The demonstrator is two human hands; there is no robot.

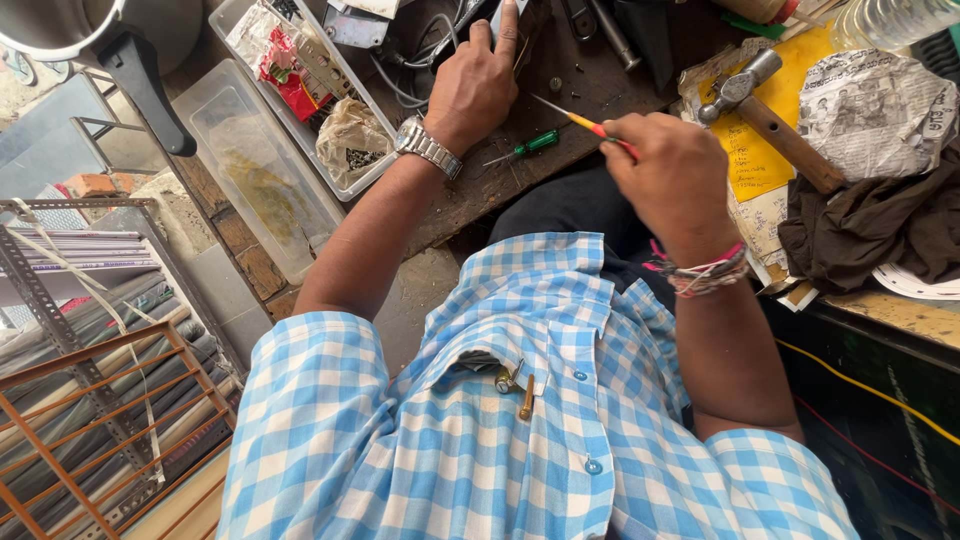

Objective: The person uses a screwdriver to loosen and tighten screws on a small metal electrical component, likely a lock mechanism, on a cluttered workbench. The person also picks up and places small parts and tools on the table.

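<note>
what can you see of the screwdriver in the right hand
The screwdriver is thin, with an orange and red handle that looks plastic and a slim metal shaft. The right hand grips the handle, hiding its rear end. It lies at a slant above the worn wooden bench, its tip pointing up-left toward the left hand. Whether the tip touches anything cannot be told.

We see a clear plastic tray (300,60) on the bench at upper left, holding a red and white packet (285,65) and a crumpled tan bag with a black printed patch (350,140); at upper right a yellow printed sheet (755,155) lies under the hammer, beside a ball of crumpled newspaper (875,100)
</note>
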